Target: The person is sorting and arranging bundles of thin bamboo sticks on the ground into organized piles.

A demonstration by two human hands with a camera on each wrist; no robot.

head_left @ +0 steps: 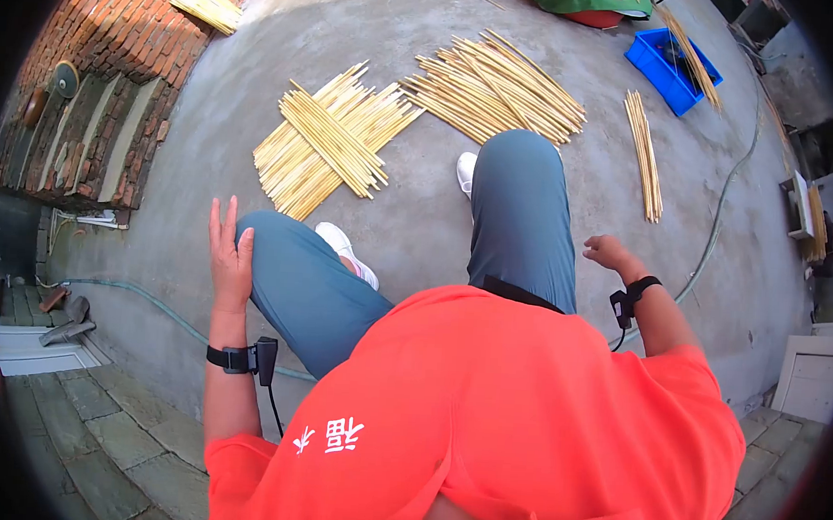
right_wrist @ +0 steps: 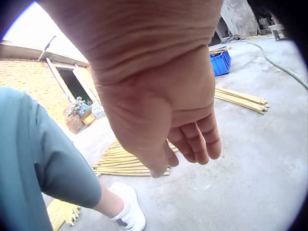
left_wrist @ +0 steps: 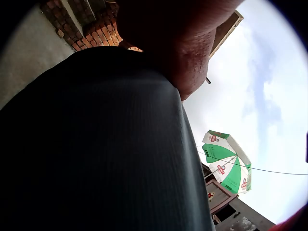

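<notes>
My left hand (head_left: 231, 255) is beside the left knee, fingers spread and straight, palm edge against the grey-blue trouser leg (head_left: 289, 272). Out to the right of the other knee hangs my right hand (head_left: 615, 255), its fingers loosely bent with nothing in them. In front of the feet lies a crossed stack of pale sticks (head_left: 333, 143). A wider, loose pile of sticks (head_left: 496, 85) spreads just beyond the right shoe. Farther right, a slim bundle of sticks (head_left: 642, 157) is the pile nearest the right hand.
A blue crate (head_left: 669, 71) with sticks across it stands at the upper right. A green hose (head_left: 720, 219) curves over the concrete. Brick steps (head_left: 89, 135) rise at the left, and more sticks (head_left: 207, 4) lie by the brick wall. White shoes (head_left: 346, 253) rest on the ground.
</notes>
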